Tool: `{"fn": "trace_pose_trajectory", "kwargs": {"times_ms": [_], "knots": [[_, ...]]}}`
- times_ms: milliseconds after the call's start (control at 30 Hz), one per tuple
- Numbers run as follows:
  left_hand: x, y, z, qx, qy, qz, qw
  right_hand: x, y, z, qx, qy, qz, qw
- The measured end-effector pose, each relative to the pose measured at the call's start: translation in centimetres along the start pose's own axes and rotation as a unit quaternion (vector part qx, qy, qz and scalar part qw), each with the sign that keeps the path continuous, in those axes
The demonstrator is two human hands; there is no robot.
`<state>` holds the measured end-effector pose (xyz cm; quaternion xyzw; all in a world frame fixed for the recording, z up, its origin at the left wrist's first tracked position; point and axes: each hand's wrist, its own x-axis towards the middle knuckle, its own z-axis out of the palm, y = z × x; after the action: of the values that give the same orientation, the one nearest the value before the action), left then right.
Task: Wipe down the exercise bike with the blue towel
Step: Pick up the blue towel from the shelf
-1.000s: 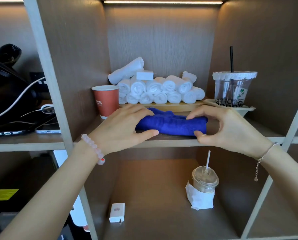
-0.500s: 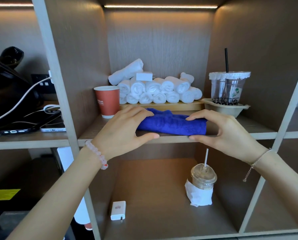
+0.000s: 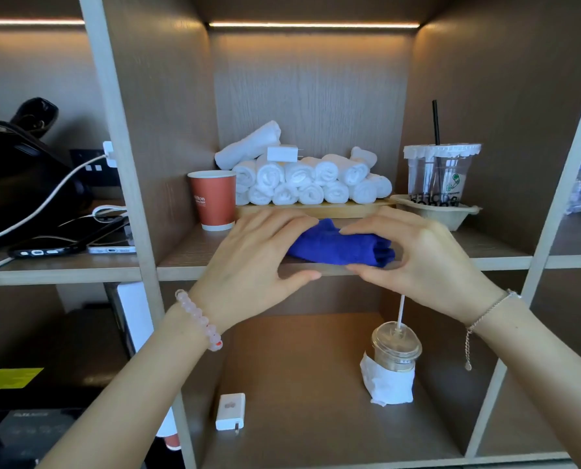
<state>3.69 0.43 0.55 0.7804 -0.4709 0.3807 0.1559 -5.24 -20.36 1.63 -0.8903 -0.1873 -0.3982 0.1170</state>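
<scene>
A folded blue towel [image 3: 341, 247] lies at the front edge of the middle wooden shelf [image 3: 187, 262]. My left hand [image 3: 251, 265] grips its left end, fingers over the top and thumb under the shelf's front edge. My right hand [image 3: 421, 262] grips the right end the same way, fingers curled over the towel and thumb below. The towel's middle shows between the two hands. No exercise bike is in view.
Behind the towel, several rolled white towels [image 3: 306, 179] sit on a wooden tray. A red paper cup [image 3: 213, 199] stands left, a clear plastic cup with straw [image 3: 439, 176] right. Below stand a small lidded cup [image 3: 395, 350] and a white charger [image 3: 230, 411]. Phones [image 3: 72, 247] lie in the left cubby.
Both hands have closed in toward each other, bunching the blue towel shorter at the shelf's front edge. The view has shifted slightly.
</scene>
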Motion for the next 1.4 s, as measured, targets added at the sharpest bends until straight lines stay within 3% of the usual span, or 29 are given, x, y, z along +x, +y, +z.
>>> {"fn": "trace_pose_trajectory", "kwargs": {"times_ms": [233, 400, 633, 900, 1033, 1200, 1400], "knots": [[-0.6, 1.3, 0.9, 0.011, 0.042, -0.029, 0.999, 0.2, -1.8, 1.0, 0.050, 0.014, 0.010, 0.999], [-0.5, 1.0, 0.8, -0.027, 0.069, -0.033, 0.997, -0.5, -0.7, 0.4, 0.069, -0.050, 0.006, 0.996], [-0.8, 1.2, 0.0, -0.116, 0.100, -0.081, 0.985, 0.5, -0.5, -0.9, 0.294, -0.037, 0.053, 0.954], [0.1, 0.5, -1.6, -0.325, 0.082, -0.198, 0.921, 6.4, -0.5, -0.3, 0.351, -0.022, 0.128, 0.927], [0.0, -1.5, -2.0, -0.264, 0.111, -0.190, 0.939, 9.8, 0.4, 0.2, 0.368, -0.085, 0.206, 0.903], [0.0, -3.8, -2.7, -0.124, 0.130, -0.151, 0.972, 13.0, 1.3, 0.8, 0.334, -0.181, 0.221, 0.898], [0.7, -4.6, -2.2, -0.012, 0.005, -0.042, 0.999, 14.8, 1.7, 2.7, 0.323, -0.276, 0.247, 0.871]]}}
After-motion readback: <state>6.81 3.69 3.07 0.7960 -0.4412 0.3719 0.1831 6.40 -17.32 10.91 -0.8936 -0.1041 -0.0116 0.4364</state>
